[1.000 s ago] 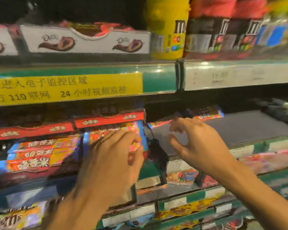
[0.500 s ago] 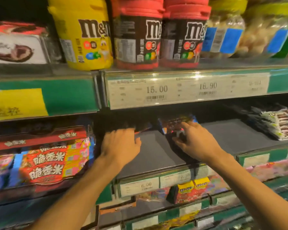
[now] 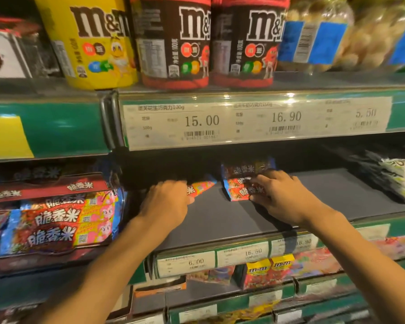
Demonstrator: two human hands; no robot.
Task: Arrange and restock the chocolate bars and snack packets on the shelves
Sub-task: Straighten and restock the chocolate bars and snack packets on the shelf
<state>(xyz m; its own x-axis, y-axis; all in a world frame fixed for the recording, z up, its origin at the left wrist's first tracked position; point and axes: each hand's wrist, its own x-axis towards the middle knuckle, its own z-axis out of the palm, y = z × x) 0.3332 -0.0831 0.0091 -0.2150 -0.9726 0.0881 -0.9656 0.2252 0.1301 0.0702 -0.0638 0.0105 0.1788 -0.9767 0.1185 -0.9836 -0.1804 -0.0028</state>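
- Two hands are reached deep onto the dark shelf below the price strip, which serves as landmark.
- Under the "15.00" label, a single chocolate bar is covered at its near end by the left hand; whether the fingers are curled round it cannot be told.
- Under the "16.90" label, a small stack of bars is gripped by the right hand, fingers bent over its front edge.
- Left of the strip, a full display box of the same bars is seen.
- The bars are judged light, thin, fairly stiff, and slick in their foil wrappers; a hold across the flat faces near the middle, not the crimped ends, would suit, lest the stack slide apart.
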